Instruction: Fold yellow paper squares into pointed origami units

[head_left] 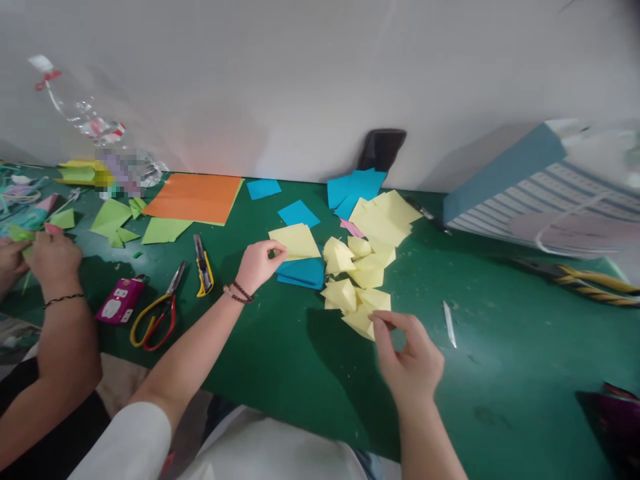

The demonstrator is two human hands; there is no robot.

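My left hand (pixel 257 265), with a beaded bracelet on its wrist, pinches the near-left edge of a flat yellow paper sheet (pixel 297 240). That sheet lies over a stack of blue paper squares (pixel 303 273). To the right, my right hand (pixel 413 357) has thumb and forefinger closed at the edge of a yellow paper piece (pixel 361 324), at the near end of a cluster of folded yellow paper pieces (pixel 339 255). Flat yellow sheets (pixel 383 217) are piled behind the cluster, with a small pink paper (pixel 353 228) beside them.
Left of me are scissors (pixel 163 310), a yellow utility knife (pixel 203 267), a purple packet (pixel 120 300) and orange paper (pixel 195 198). A co-worker's hands (pixel 53 257) handle green paper at far left. A phone (pixel 383 150), a paper bag (pixel 540 193) and pliers (pixel 575 275) stand or lie rightward.
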